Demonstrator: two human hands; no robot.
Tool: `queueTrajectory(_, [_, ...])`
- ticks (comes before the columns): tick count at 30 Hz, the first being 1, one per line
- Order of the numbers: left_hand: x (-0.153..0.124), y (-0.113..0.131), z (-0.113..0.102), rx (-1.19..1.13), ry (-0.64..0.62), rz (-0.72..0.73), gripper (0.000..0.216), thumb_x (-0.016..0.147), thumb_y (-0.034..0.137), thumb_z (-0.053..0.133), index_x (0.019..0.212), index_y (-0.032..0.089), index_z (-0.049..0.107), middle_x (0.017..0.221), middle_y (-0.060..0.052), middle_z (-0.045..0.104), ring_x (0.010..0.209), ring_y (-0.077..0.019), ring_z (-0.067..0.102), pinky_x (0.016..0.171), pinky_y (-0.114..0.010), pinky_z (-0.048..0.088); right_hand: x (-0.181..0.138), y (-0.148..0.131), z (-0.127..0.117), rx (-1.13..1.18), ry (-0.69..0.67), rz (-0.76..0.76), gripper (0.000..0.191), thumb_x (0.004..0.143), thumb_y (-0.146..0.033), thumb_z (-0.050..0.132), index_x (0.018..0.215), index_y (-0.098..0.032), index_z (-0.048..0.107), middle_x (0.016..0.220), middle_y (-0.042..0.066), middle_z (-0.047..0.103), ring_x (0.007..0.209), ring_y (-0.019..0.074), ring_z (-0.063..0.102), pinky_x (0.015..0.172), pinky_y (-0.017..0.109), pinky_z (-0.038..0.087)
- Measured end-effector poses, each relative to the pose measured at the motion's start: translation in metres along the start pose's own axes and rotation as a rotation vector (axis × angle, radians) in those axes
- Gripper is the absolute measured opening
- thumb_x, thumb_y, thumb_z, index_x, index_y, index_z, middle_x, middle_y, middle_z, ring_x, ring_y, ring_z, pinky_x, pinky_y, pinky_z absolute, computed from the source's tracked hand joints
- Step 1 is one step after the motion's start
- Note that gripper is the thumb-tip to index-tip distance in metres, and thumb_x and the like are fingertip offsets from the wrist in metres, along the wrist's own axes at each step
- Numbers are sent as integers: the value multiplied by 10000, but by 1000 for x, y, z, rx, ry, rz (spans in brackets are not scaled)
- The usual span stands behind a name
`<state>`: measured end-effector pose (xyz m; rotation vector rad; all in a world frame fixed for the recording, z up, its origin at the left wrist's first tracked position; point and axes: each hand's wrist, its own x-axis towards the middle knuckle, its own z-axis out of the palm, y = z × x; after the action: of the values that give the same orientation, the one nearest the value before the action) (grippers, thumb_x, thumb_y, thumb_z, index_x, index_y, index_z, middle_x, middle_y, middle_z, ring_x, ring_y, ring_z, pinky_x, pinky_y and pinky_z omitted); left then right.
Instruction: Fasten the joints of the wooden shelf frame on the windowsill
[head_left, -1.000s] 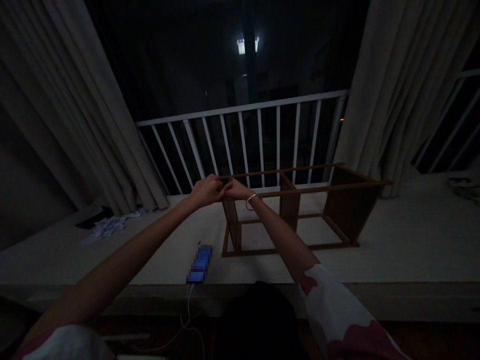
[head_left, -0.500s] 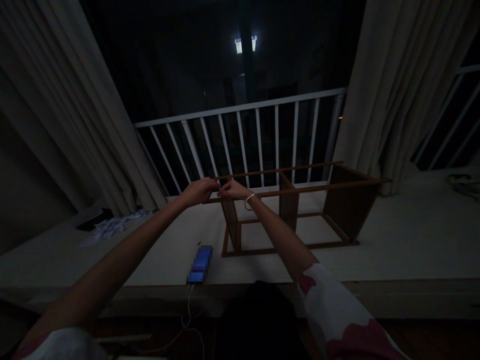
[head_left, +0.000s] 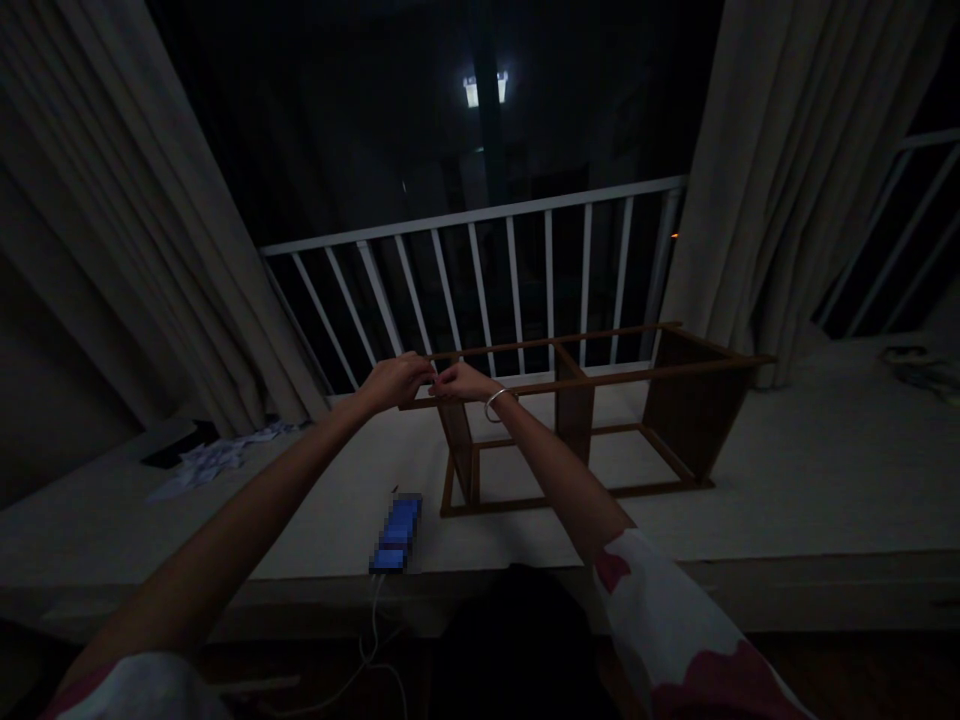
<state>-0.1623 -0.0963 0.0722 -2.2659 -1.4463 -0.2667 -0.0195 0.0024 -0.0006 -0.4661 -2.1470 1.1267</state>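
A brown wooden shelf frame (head_left: 574,412) lies on its side on the pale window ledge. Above its left end my left hand (head_left: 403,381) and my right hand (head_left: 466,382) meet with their fingertips close together. Both hands are closed in a pinch. Whatever sits between the fingers is too small and dark to make out. A silver bangle (head_left: 496,403) circles my right wrist. I cannot tell whether the fingers touch the wood just behind them.
A phone (head_left: 397,532) with a blurred screen and a white cable (head_left: 373,625) lies at the ledge's front edge (head_left: 315,576). Paper scraps (head_left: 210,457) lie at the left. Behind stand a white railing (head_left: 472,216), dark glass and curtains (head_left: 720,200).
The view has shifted slightly, so everything sits a little further left. Both hands keep their pinch over the shelf frame's left end, with only small finger movement.
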Motion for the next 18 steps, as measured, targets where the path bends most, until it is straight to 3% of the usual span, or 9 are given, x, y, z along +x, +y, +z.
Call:
queueTrajectory(7, [5,12,11,-56,84,-116,274,789,379,391,800,203,601,835,-43,576,752,-155,537,569,-233,356,2,5,1,99,1,28,276,539,-304,634,683,-69,630,555,-28,537,536,61,450,544,187,338])
queueTrajectory(14, [14,6,28,-280,115,-298,326,745,417,419,595,163,557,536,-12,528,519,-122,473,474,-230,290,2,3,0,89,-4,65,225,554,-269,626,668,-75,640,553,-7,565,529,67,483,519,178,352])
queueTrajectory(18, [17,3,34,-407,112,-423,284,720,371,442,558,153,527,477,3,498,493,-114,460,470,-229,295,2,3,0,63,-19,67,227,569,-272,620,679,-75,648,539,-7,562,508,58,471,493,168,344])
